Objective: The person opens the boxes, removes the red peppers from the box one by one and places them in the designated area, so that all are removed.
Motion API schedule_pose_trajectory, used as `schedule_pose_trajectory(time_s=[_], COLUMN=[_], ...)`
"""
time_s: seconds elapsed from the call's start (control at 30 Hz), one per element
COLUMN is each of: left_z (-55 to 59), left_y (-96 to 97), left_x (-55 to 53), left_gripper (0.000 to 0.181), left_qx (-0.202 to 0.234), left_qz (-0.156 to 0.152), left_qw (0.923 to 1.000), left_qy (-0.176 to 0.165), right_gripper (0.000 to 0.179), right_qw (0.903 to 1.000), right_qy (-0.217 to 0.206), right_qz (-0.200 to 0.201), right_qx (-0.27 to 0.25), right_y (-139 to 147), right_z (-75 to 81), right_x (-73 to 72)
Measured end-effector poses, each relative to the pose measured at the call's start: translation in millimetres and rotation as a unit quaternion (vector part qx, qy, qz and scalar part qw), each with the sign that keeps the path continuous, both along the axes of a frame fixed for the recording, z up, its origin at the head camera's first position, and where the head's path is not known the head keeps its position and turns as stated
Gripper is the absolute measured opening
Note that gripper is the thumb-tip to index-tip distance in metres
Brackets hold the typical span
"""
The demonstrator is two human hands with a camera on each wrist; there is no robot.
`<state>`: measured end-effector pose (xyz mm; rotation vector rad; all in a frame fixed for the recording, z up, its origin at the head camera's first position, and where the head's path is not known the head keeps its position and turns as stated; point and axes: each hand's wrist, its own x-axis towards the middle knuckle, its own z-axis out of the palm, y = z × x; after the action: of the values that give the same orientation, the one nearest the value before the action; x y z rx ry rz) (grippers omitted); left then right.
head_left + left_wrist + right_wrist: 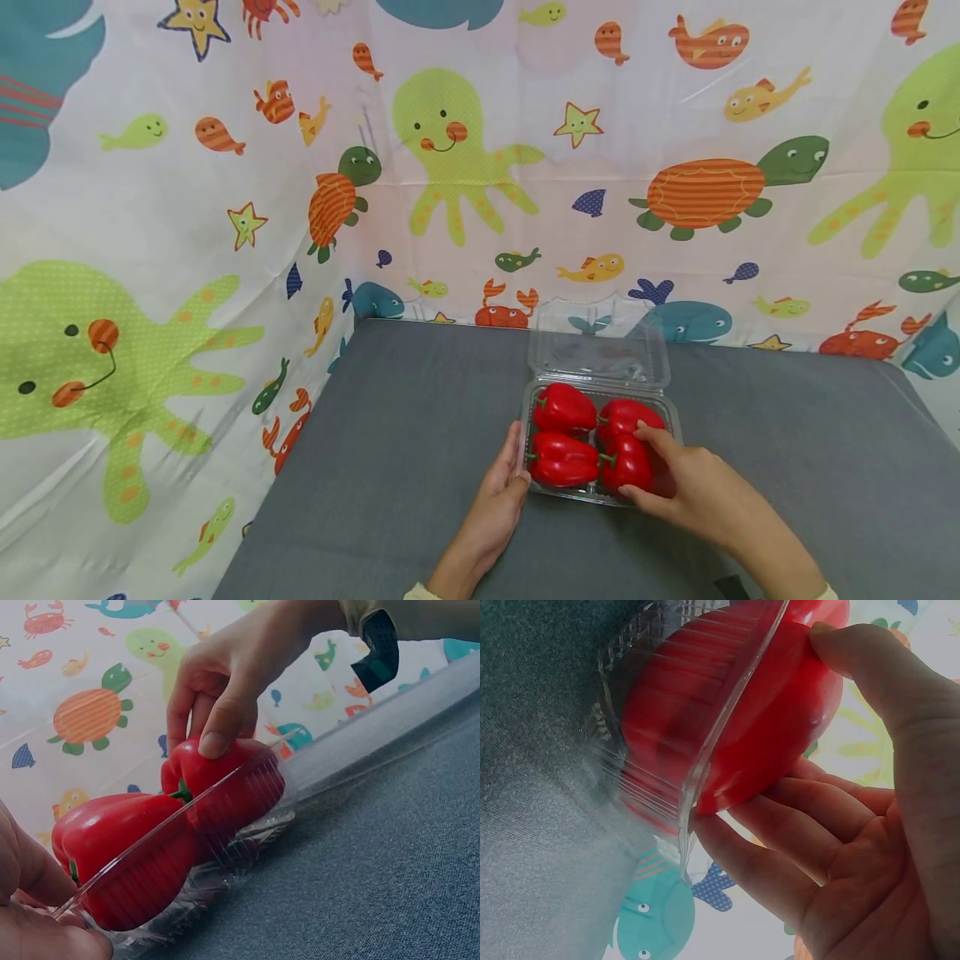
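Note:
Red bell peppers with green stems sit in a clear plastic clamshell container whose lid is folded back. My left hand holds the container's left side, and in the left wrist view its thumb and fingers pinch the rim. With my right hand I grip the front-right bell pepper, thumb on the near side and fingers on the far side. Beside it lie the front-left bell pepper, the back-left one and the back-right one. In the right wrist view the gripped pepper sits within the container wall.
A grey cloth covers the table. Behind it and on the left hangs a white curtain printed with sea animals. A dark band is on the right wrist.

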<state>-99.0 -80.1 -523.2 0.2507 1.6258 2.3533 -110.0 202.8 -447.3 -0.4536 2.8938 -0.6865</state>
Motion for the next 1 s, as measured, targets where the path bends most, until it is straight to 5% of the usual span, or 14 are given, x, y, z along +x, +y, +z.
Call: schedule_pose_trajectory(time_s=[1.0], left_z=[-1.0], left_y=[0.5], left_x=[-1.4], left_gripper=[0.072], left_qx=[-0.005], left_qz=[0.007], left_qw=[0.9999], left_qy=[-0.008], right_gripper=[0.093], right_qw=[0.9997], right_qy=[-0.025], right_qz=[0.008], right_qx=[-0.001], right_y=[6.8], right_z=[18.1], right_x=[0.8])
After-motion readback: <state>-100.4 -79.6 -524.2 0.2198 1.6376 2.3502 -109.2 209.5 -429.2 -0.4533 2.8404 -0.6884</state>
